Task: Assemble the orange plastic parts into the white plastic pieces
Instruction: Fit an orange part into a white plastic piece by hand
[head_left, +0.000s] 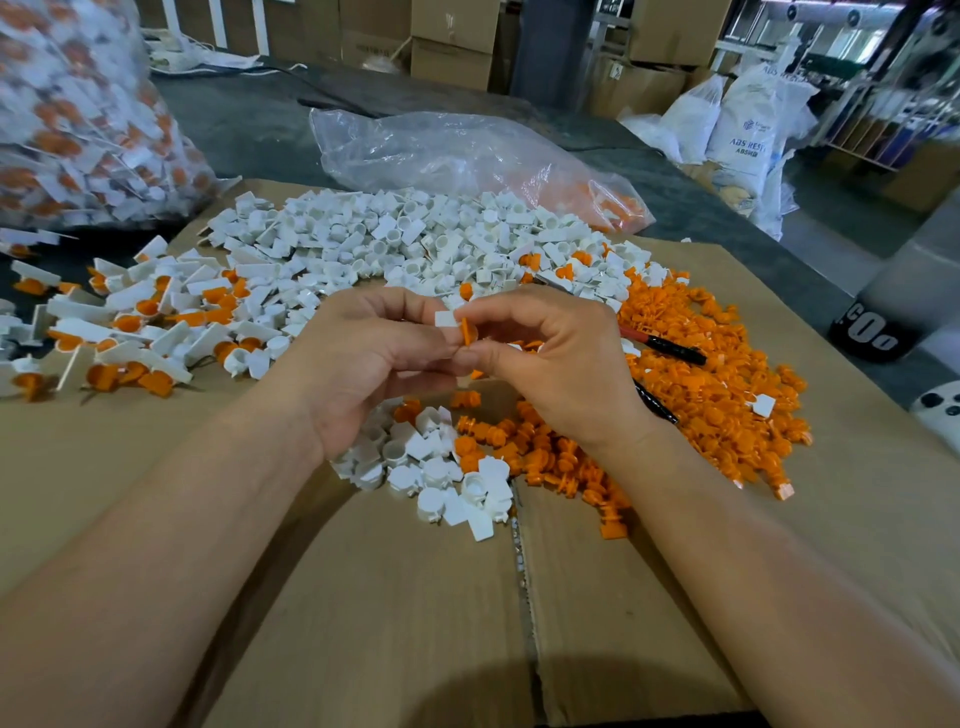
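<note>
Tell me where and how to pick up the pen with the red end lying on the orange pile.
Pinch the pen across its black barrel, coming from above. It lies flat on the loose orange parts, slanting away from the right hand, so both long sides are open, while its red end sits close to that hand.

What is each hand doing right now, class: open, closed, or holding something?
The left hand is closed, pinching a white plastic piece.
The right hand is closed, pinching an orange plastic part.
</note>
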